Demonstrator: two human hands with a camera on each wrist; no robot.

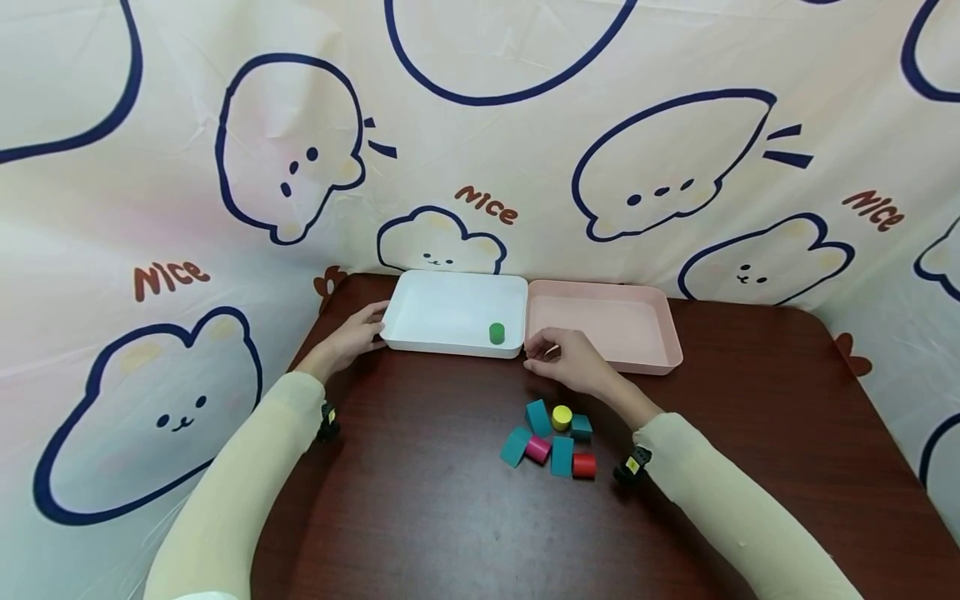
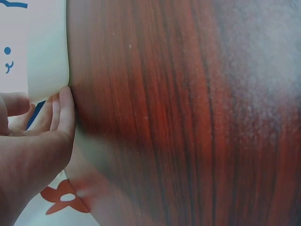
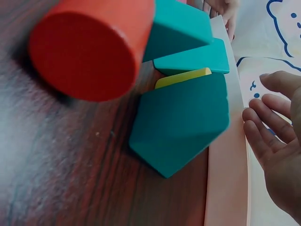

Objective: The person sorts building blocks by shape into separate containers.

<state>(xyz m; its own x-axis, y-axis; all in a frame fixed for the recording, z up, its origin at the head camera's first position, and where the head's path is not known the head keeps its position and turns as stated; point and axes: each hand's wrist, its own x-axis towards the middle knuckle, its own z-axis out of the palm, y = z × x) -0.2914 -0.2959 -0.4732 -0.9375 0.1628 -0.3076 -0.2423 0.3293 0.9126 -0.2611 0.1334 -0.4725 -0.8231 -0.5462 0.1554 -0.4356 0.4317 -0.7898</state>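
At the left end of the white tray (image 1: pixel 442 344), my left hand (image 1: pixel 355 335) touches the outer wall with its fingertips. In the left wrist view its fingers (image 2: pixel 67 110) lie against the tray's corner. One green cylinder block (image 1: pixel 497 333) stands inside this tray, near its front right corner. My right hand (image 1: pixel 566 358) is over the front left corner of the pink tray (image 1: pixel 651 367), close to where the trays meet. The right wrist view has its thumb and loosely bent fingers (image 3: pixel 263 125) apart, with nothing between them.
Nearer than the trays lie several teal blocks (image 1: pixel 562 457), a yellow cylinder (image 1: pixel 562 417), a magenta cylinder (image 1: pixel 537 450) and a red cylinder (image 1: pixel 584 466), grouped on the dark wood table (image 1: pixel 420 500). A printed curtain (image 1: pixel 480 150) hangs behind and beside the table.
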